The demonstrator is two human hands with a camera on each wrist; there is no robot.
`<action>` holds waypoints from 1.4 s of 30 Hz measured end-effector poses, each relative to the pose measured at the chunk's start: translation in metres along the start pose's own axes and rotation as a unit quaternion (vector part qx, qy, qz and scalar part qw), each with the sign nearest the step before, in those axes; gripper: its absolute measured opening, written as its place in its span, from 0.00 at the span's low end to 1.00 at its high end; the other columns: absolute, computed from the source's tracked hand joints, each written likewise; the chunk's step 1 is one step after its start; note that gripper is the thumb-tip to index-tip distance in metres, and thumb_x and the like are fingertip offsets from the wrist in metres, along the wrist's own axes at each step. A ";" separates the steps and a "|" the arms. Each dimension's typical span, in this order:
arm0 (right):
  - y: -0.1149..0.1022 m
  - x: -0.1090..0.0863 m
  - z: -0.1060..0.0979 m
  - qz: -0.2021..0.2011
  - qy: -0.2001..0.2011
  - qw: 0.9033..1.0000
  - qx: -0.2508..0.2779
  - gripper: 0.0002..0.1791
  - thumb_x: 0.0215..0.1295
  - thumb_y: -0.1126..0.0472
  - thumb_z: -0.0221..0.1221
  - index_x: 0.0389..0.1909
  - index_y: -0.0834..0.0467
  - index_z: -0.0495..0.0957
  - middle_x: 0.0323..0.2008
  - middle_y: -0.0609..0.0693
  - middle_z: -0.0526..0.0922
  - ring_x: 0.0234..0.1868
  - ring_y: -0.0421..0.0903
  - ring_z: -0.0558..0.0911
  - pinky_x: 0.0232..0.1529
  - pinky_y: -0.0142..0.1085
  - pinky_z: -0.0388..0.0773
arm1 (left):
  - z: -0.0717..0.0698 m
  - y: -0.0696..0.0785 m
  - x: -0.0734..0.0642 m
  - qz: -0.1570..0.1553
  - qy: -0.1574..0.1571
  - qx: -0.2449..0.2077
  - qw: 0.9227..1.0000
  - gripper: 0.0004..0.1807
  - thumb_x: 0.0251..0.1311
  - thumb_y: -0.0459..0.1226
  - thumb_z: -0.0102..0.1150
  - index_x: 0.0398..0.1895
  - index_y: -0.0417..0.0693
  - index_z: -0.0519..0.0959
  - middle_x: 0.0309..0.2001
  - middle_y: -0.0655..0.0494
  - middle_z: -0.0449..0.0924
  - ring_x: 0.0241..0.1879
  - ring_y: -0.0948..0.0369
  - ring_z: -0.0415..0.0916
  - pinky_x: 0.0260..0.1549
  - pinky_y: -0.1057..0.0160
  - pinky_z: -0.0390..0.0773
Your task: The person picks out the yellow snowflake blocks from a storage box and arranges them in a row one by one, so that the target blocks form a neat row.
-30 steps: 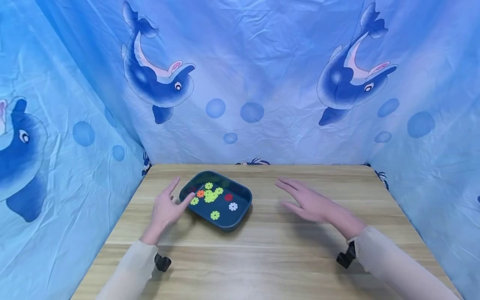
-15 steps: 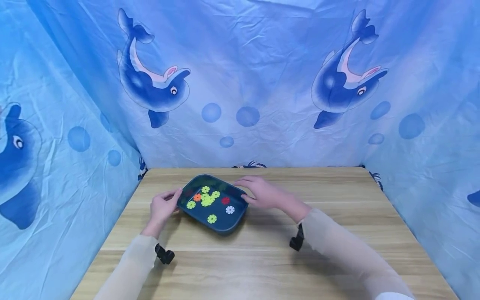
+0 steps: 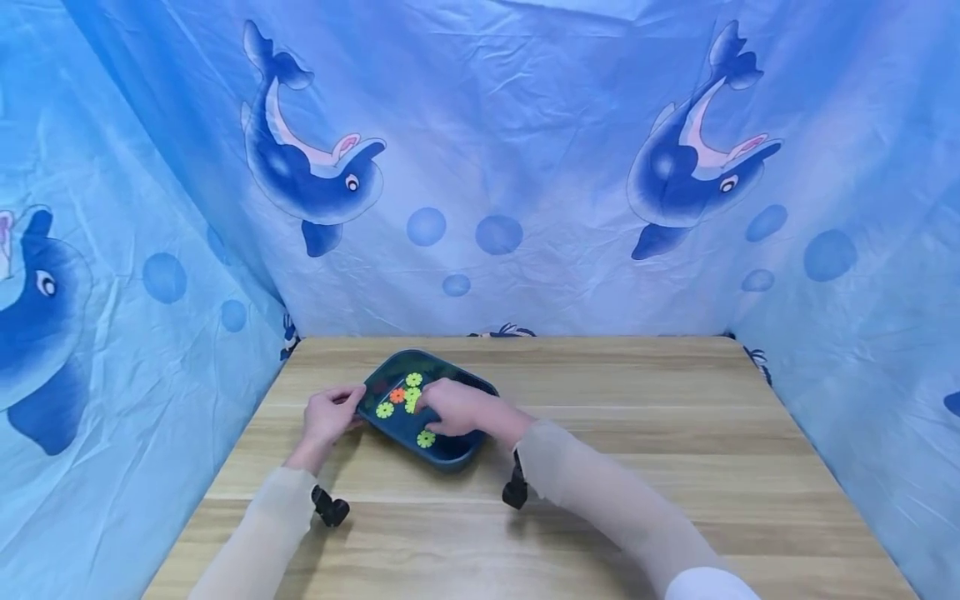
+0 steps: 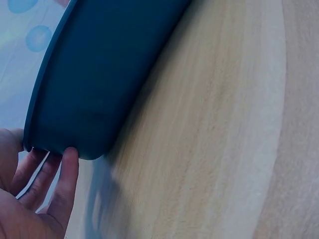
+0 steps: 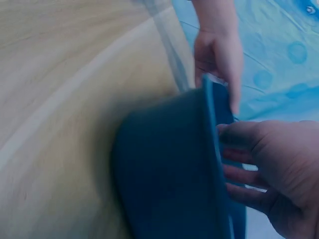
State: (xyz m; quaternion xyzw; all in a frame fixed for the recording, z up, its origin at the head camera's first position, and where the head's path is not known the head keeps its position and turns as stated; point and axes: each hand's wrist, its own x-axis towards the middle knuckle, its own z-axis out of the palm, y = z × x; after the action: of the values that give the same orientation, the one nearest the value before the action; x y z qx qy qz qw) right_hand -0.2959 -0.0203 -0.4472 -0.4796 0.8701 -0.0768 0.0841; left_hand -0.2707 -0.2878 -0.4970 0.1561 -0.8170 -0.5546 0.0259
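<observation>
A dark teal plastic tray stands at the left of the table. Inside it lie several yellow-green snowflake discs and an orange snowflake disc. At the tray's left corner my left hand holds the rim, thumb on top and fingers against the outer wall, as the left wrist view also shows. My right hand reaches over the right rim into the tray, above the discs. Its fingers are slightly bent in the right wrist view, their tips hidden behind the wall. It hides the red and white discs.
The wooden table stretches to the right and in front of the tray. A blue curtain printed with dolphins hangs behind and along both sides. Each wrist carries a small black camera.
My right hand has come left from over the table, past the right rim and into the tray. My left hand has moved onto the tray's left corner and gripped it.
</observation>
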 end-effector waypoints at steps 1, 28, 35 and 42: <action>-0.002 0.005 0.003 0.006 -0.011 1.000 -0.010 0.19 0.76 0.55 0.66 0.63 0.53 0.84 0.61 0.47 0.87 0.64 0.42 0.83 0.67 0.33 0.78 | 0.000 0.000 0.000 0.002 -0.002 -0.002 1.000 0.29 0.75 0.50 0.64 0.64 0.35 0.82 0.57 0.32 0.85 0.28 0.66 0.87 0.37 0.62 0.90; -0.016 0.034 0.029 0.033 -0.050 0.996 -0.065 0.20 0.68 0.62 0.71 0.60 0.50 0.86 0.56 0.45 0.89 0.54 0.37 0.84 0.62 0.33 0.82 | 0.002 0.003 0.001 -0.012 -0.004 -0.007 1.000 0.28 0.75 0.51 0.63 0.65 0.37 0.82 0.59 0.34 0.83 0.33 0.66 0.87 0.38 0.63 0.89; -0.001 0.026 0.006 0.009 -0.005 1.000 -0.024 0.11 0.66 0.59 0.72 0.49 0.53 0.88 0.48 0.44 0.86 0.46 0.36 0.81 0.50 0.30 0.83 | 0.002 0.006 0.001 -0.008 -0.002 -0.012 1.000 0.27 0.75 0.49 0.64 0.65 0.37 0.82 0.60 0.33 0.83 0.31 0.67 0.87 0.39 0.61 0.90; 0.020 0.008 -0.016 -0.007 0.034 0.999 -0.026 0.11 0.65 0.63 0.70 0.48 0.56 0.89 0.47 0.46 0.84 0.47 0.40 0.81 0.47 0.29 0.81 | 0.000 0.003 0.001 -0.004 -0.007 -0.009 1.000 0.26 0.75 0.48 0.64 0.64 0.37 0.83 0.59 0.33 0.83 0.31 0.66 0.88 0.39 0.61 0.90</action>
State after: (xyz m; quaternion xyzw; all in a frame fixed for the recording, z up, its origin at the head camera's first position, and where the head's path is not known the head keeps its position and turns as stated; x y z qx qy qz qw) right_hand -0.3201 -0.0163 -0.4366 -0.4849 0.8707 -0.0712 0.0417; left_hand -0.2721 -0.2871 -0.4948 0.1549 -0.8116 -0.5629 0.0195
